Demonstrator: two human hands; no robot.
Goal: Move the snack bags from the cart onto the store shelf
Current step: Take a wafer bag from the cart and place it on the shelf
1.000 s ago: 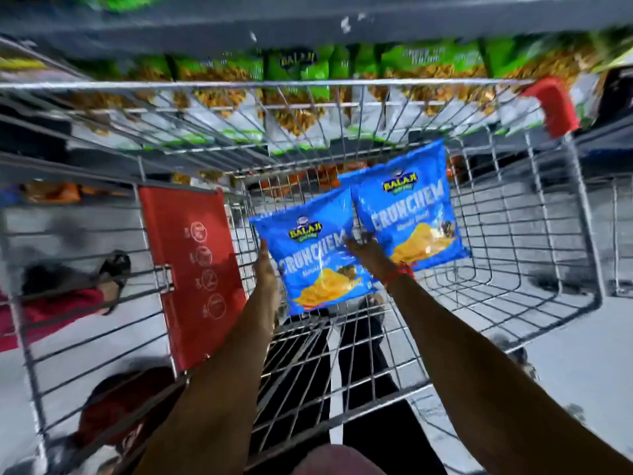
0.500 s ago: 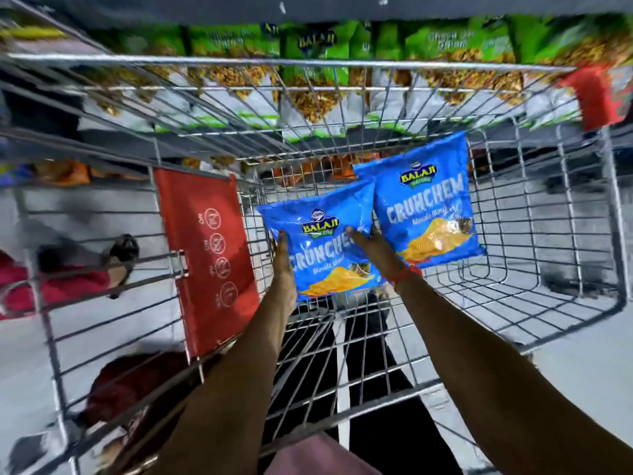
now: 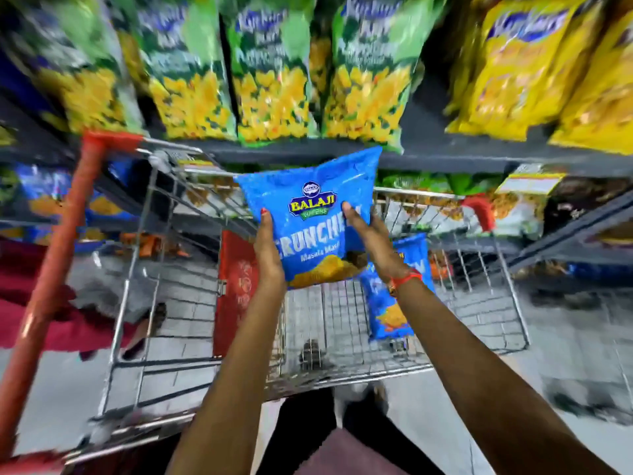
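A blue Balaji Crunchem bag (image 3: 308, 214) is held up above the wire cart (image 3: 479, 323), just below the dark shelf edge (image 3: 445, 156). My left hand (image 3: 269, 252) grips the bag's left side and my right hand (image 3: 373, 234) presses its right side. A second blue Crunchem bag (image 3: 390, 313) lies inside the cart, partly hidden behind my right wrist.
Green snack bags (image 3: 267, 80) and yellow snack bags (image 3: 534, 70) fill the shelf above. More packets sit on the lower shelf (image 3: 520, 200) behind the cart. The cart has a red handle (image 3: 58, 241) at left and a red panel (image 3: 236, 286). A person in red (image 3: 30, 303) is at the left.
Both hands have lifted one blue bag up out of the cart toward the shelf. The other bag was let go and lies in the cart. The view has tilted up.
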